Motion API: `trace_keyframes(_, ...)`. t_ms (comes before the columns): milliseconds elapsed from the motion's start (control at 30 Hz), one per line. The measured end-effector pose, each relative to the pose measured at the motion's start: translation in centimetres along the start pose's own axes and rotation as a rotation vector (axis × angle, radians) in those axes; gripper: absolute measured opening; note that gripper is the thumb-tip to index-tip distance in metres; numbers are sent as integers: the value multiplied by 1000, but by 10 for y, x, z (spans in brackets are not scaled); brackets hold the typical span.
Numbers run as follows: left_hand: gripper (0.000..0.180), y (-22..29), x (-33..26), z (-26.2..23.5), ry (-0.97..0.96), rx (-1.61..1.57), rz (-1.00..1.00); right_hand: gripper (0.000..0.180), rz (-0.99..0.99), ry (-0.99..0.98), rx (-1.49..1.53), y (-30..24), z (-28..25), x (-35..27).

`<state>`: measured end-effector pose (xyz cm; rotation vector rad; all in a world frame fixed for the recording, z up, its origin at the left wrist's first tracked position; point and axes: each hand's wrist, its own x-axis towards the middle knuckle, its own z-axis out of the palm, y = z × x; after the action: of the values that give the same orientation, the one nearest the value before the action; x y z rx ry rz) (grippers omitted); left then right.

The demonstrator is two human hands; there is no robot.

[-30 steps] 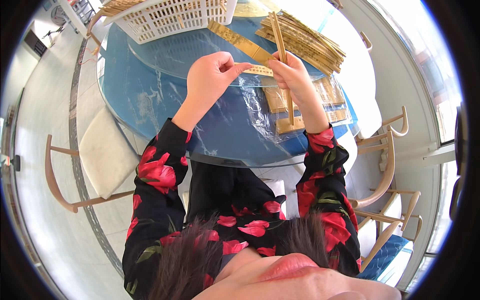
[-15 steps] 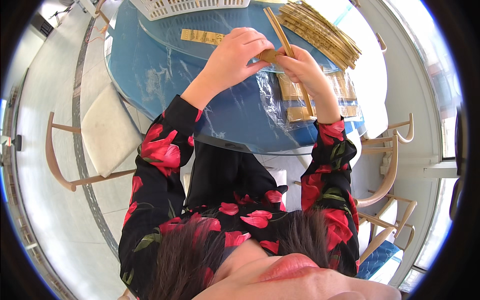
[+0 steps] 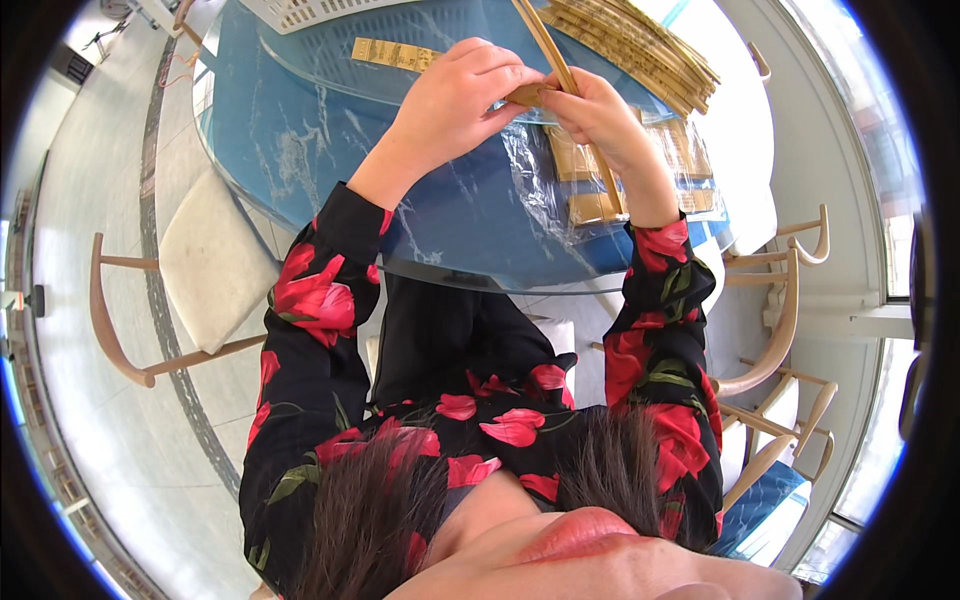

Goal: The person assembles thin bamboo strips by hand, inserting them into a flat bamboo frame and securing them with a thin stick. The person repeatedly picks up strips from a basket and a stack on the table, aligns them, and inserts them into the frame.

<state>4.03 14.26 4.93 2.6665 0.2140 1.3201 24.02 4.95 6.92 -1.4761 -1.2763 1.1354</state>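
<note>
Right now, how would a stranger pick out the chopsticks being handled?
Start at the round blue glass table. Above its near edge, both hands meet: left hand, right hand. The pair of tan wooden chopsticks rises between them, unlike the paper-sleeved pile lying behind.

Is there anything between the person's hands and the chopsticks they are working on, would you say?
Nothing visible: both the left hand and the right hand already grip the chopsticks directly, above the table.
</note>
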Motion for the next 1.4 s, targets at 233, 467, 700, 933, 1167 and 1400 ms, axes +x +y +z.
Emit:
trace_keyframes(233, 40, -1, 2, -5, 11, 12, -27, 23, -34, 23, 39, -1, 2, -3)
trace_keyframes(467, 36, -28, -3, -26, 107, 109, -110, 30, -355, 130, -335, 4, -31, -7)
trace_keyframes(700, 36, -29, -4, -30, 110, 65, -150, 32, -384, 109, -567, 26, -48, 3)
trace_keyframes(933, 38, -26, -4, -32, 10, 61, -107, 35, -188, -77, -473, 13, -45, -2)
trace_keyframes(1167, 41, -22, -2, -30, -31, 17, -47, 42, -156, -305, -320, -7, -35, -16)
trace_keyframes(1400, 44, -17, -6, -20, -103, -186, -78, 45, -42, -343, -62, -7, -21, -16)
